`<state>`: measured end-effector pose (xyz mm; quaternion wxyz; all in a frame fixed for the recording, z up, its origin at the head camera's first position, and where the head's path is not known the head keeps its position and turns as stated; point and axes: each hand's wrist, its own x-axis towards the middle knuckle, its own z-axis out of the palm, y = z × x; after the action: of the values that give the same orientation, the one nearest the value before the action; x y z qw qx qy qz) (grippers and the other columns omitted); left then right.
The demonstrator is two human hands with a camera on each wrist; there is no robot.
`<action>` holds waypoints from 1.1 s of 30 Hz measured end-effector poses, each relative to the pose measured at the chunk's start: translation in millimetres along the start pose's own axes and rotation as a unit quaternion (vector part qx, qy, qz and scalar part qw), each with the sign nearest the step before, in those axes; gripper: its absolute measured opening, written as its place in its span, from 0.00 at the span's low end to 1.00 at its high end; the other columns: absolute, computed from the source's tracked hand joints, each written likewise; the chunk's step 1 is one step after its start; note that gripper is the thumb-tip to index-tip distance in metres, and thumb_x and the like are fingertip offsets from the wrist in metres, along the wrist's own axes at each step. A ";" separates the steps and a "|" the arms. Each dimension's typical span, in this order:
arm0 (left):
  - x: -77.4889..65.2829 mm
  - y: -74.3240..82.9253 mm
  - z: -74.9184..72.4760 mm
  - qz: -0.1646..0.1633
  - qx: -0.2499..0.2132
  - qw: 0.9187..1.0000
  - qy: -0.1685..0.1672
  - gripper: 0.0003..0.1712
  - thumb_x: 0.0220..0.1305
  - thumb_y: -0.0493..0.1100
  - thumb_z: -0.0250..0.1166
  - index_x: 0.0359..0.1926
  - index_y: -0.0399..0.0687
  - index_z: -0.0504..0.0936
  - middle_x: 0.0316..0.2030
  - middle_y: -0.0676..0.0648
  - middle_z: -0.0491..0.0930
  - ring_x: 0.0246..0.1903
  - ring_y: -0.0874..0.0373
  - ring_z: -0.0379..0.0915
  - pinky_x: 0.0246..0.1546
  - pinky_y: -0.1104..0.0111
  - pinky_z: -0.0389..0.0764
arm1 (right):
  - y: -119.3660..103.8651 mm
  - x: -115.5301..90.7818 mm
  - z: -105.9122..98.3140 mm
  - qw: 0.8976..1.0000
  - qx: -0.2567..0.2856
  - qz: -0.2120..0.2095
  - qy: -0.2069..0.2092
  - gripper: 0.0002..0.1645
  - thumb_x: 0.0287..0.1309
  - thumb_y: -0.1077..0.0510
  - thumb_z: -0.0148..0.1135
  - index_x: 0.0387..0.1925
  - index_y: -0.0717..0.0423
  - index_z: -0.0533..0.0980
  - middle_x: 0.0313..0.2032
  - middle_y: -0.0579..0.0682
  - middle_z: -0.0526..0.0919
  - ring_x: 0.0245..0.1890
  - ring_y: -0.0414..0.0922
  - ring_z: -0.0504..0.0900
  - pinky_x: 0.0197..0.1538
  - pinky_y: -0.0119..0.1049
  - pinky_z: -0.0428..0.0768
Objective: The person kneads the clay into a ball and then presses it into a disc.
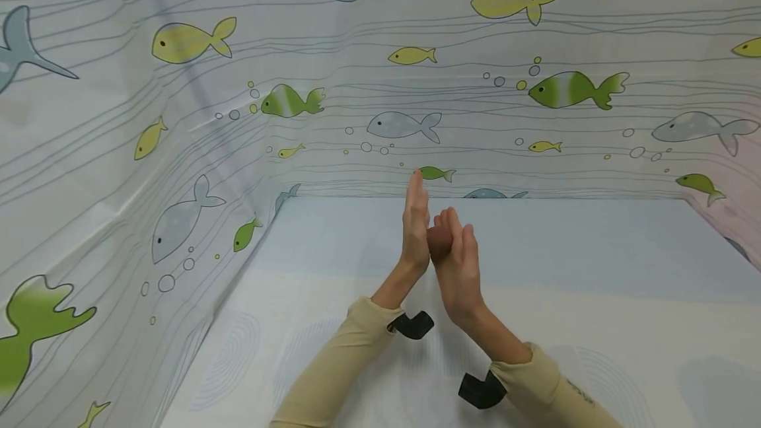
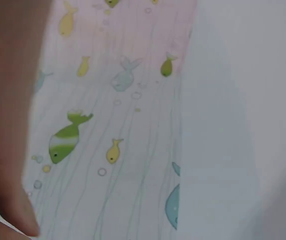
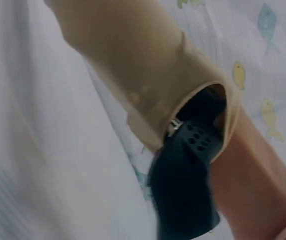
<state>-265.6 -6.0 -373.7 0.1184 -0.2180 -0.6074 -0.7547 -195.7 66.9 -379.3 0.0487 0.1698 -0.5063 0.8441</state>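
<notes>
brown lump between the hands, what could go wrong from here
The brown lump could slip out and drop to the table, since the left hand has its fingers straight rather than wrapped round it. If it is soft, which the pictures cannot settle, pressure between the left hand and right hand might flatten it.

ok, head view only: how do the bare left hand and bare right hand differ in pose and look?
The bare left hand reaches higher in the frame than the bare right hand. The left hand stands nearly upright; the right leans slightly left. The left hand looks narrower, the right broader.

Shared: fingers point up, a small brown rounded object sits between them, and both emerge from beige fabric sleeves.
</notes>
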 end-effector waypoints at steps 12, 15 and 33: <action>-30.7 -11.8 20.5 0.010 -0.013 0.999 -0.051 0.43 0.72 0.60 0.37 0.78 0.41 0.41 0.78 0.47 0.44 0.77 0.58 0.40 0.75 0.59 0.45 | -6.2 19.8 -8.6 0.996 0.009 -0.019 0.083 0.46 0.71 0.31 0.27 0.79 0.50 0.35 0.79 0.45 0.38 0.78 0.41 0.39 0.77 0.37 0.40; -35.0 -11.1 23.2 0.015 -0.011 0.998 -0.055 0.44 0.72 0.60 0.36 0.78 0.40 0.41 0.78 0.48 0.44 0.77 0.59 0.40 0.75 0.60 0.45 | 0.1 23.6 -13.4 0.995 0.012 -0.026 0.095 0.46 0.71 0.32 0.29 0.79 0.50 0.36 0.79 0.45 0.38 0.78 0.41 0.38 0.77 0.38 0.39; -54.1 -0.9 30.5 -0.004 0.008 0.995 -0.097 0.44 0.71 0.65 0.34 0.79 0.47 0.40 0.78 0.54 0.41 0.77 0.61 0.36 0.75 0.55 0.46 | 7.5 46.3 -40.4 0.990 0.021 -0.035 0.135 0.46 0.70 0.32 0.31 0.79 0.47 0.33 0.79 0.43 0.32 0.77 0.37 0.31 0.77 0.42 0.36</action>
<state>-212.9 19.1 -394.9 0.0578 -0.2868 -0.6230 -0.7255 -250.7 94.3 -387.4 0.1428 0.0726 -0.4707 0.8676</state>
